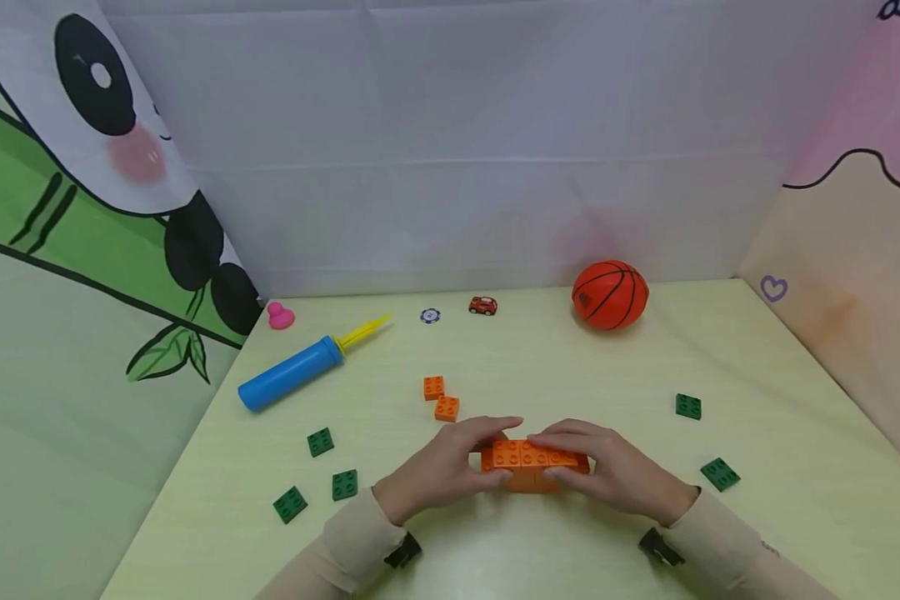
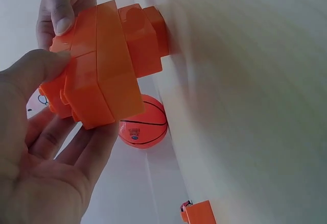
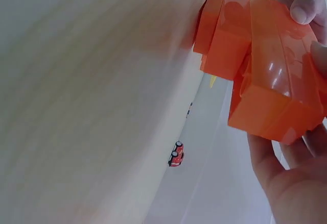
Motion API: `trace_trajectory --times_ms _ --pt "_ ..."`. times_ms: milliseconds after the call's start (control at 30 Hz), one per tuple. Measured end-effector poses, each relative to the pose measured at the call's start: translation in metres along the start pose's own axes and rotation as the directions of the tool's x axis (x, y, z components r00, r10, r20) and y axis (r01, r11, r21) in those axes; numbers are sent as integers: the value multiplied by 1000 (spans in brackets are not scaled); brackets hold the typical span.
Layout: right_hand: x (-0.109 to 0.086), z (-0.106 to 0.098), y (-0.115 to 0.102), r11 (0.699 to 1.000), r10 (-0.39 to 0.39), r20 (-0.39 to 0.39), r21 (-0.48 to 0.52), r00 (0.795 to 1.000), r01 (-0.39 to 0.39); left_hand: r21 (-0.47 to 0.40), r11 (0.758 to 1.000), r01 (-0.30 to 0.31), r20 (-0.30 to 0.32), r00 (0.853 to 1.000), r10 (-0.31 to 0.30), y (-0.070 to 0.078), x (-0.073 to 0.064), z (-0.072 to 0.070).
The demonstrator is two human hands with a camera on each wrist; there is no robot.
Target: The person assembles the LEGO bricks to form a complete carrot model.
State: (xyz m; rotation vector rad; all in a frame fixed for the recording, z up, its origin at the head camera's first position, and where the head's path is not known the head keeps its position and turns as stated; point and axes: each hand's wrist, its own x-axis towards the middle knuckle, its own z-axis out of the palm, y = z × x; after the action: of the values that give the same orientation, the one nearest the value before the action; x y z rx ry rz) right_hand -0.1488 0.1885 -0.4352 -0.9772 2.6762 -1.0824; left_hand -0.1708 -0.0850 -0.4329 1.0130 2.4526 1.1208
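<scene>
An orange toy-brick structure stands near the front of the table, between my two hands. It is wider in its upper layers than at its base, as the left wrist view shows of the stacked bricks. My left hand grips its left end, thumb on the near side and fingers behind. At the right end, my right hand holds it the same way, thumb in front. From the right wrist, the narrow lower bricks reach down to the tabletop. The farther fingers are partly hidden behind the bricks.
Two loose orange bricks lie just beyond the structure. Green bricks lie on the left and right. Farther back are a blue pump, a pink toy, a chip, a red toy car and a small basketball.
</scene>
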Motion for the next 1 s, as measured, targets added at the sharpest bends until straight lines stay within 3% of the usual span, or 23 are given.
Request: trace_trajectory --times_ms 233,533,667,767,867,1000 --pt "-9 -5 5 998 64 -10 -26 998 -64 37 999 11 -2 1000 -11 3 3 2" --pt "-24 -13 14 995 83 -32 -45 996 -85 94 995 -36 -25 999 39 4 -1 4" --pt "-26 -16 13 995 91 -9 -36 996 -92 57 998 -7 -17 1000 8 0 -6 -5" --pt "-25 -17 12 995 96 9 -31 995 -96 91 995 37 -61 998 -32 -7 -7 -18" --pt "-24 -17 12 995 99 13 -32 995 -98 242 963 114 -132 988 -84 -14 -3 -33" --pt "-23 -17 12 995 96 13 -29 995 -96 422 885 198 -151 978 -147 -24 6 -47"
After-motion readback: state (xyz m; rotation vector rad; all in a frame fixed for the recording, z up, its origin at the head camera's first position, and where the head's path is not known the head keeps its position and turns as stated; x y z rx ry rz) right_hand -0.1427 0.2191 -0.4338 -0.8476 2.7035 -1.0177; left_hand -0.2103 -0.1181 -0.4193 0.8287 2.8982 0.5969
